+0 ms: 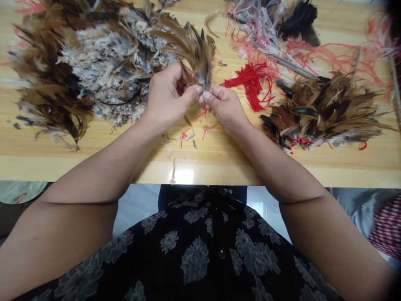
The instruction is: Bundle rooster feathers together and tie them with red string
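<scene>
A small bunch of brown feathers [200,56] fans upward over the table, its quill ends gathered between my two hands. My left hand [172,94] is closed, thumb and fingers pinching the base of the bunch. Right beside it, my right hand [224,104] pinches at the same quill ends, fingertips almost touching the left thumb. Whether a thread runs between the fingertips is too small to make out. Just right of my hands lies a bundle of red yarn pieces [252,83]. Short red thread scraps [205,129] are scattered below my hands.
A large heap of loose brown and grey feathers [106,62] covers the left of the wooden table [225,167]. On the right lies a pile of brown feather bunches [328,110], some with red ties. Behind it are tangled pink strings [332,54] and black feathers [299,23].
</scene>
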